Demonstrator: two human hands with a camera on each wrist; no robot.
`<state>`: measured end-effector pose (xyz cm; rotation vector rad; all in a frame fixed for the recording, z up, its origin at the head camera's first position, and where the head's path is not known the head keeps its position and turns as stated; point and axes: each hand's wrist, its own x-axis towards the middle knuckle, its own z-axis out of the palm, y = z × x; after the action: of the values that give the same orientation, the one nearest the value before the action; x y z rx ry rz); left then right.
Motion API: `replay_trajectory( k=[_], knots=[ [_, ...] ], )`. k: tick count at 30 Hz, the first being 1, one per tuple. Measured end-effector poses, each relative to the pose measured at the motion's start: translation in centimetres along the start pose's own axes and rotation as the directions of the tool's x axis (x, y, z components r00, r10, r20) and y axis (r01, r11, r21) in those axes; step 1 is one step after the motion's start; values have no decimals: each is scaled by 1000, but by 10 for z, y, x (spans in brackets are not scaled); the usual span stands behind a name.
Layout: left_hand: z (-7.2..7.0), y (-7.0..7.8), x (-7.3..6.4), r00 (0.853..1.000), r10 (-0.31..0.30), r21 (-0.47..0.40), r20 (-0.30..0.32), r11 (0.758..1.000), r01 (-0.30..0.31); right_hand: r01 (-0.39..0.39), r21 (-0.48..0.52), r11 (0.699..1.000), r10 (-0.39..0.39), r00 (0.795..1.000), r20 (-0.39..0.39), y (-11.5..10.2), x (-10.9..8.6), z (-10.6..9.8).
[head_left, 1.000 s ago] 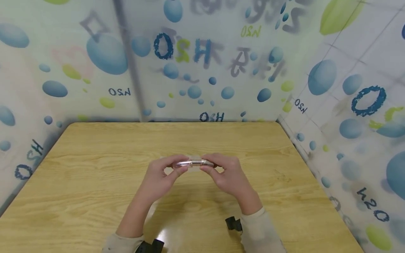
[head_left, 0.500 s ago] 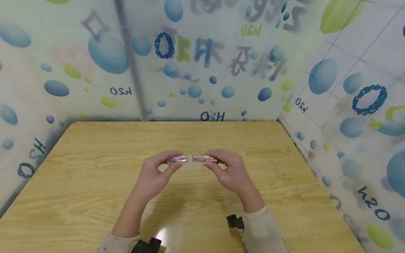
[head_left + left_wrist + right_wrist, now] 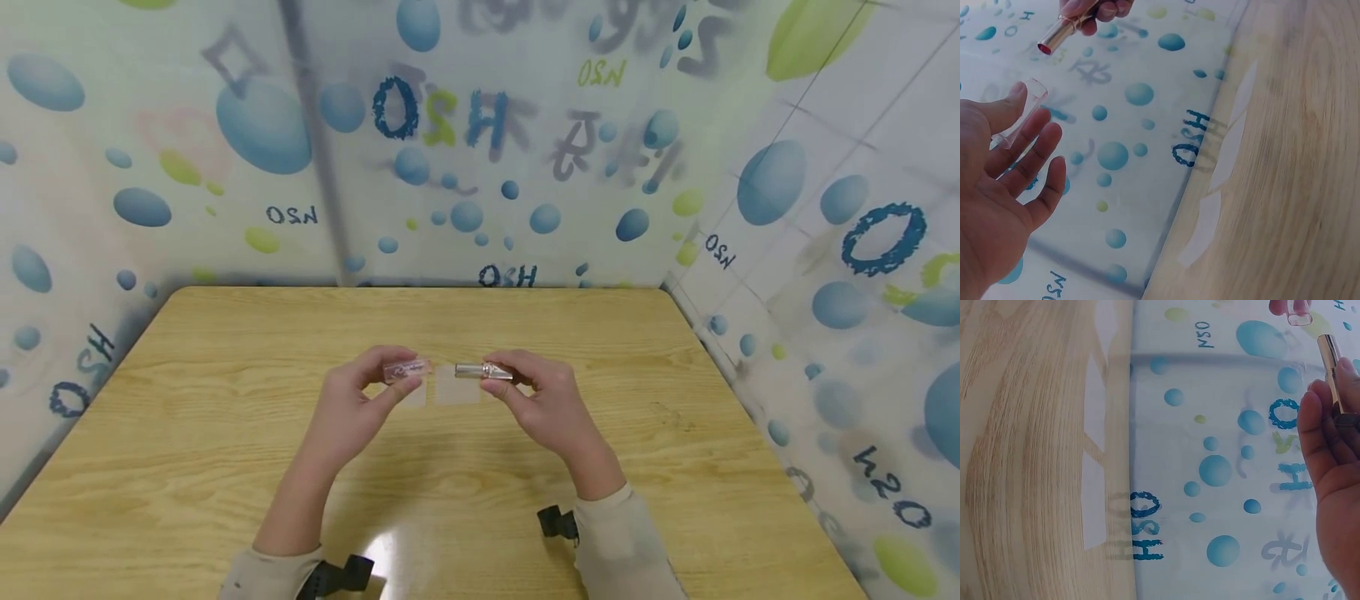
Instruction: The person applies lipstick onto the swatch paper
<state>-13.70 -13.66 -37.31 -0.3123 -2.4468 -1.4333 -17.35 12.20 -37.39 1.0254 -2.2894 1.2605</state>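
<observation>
My left hand [image 3: 352, 410] pinches a clear plastic lipstick cap [image 3: 403, 369] between thumb and forefinger. Its other fingers are spread loosely in the left wrist view, where the cap [image 3: 1034, 100] looks see-through. Across from it, my right hand [image 3: 553, 410] grips a shiny metallic lipstick tube [image 3: 471, 371] by its base. Red shows at the tube's end [image 3: 1045, 46] in the left wrist view. Cap and tube are apart, with a gap between them, both held above the table.
Several white paper pieces [image 3: 457, 388] lie in a row on the wooden table [image 3: 225, 467], behind and below the hands. A patterned wall covering [image 3: 465, 167] stands along the table's far edge. Black straps with camera mounts [image 3: 558, 523] sit at the wrists.
The cap came off the lipstick tube. My left hand then moved left with the cap, widening the gap, while the right hand stayed nearly in place holding the tube.
</observation>
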Motion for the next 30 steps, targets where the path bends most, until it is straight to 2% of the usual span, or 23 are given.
replay_trajectory(
  k=[11,18,24,30],
  knots=[
    [-11,-17,3,996,-80,24,27,997,79,-45,38,998,45,999,13,1,0,-2],
    [-18,-32,5,998,-60,117,-32,991,63,-64,23,998,64,998,4,1,2,-1],
    [-26,-49,8,995,-73,198,-62,977,84,-42,65,997,42,999,-7,3,2,-1],
    [-37,-65,11,990,-125,272,-59,953,136,-45,68,997,46,999,-2,2,2,-1]
  ],
)
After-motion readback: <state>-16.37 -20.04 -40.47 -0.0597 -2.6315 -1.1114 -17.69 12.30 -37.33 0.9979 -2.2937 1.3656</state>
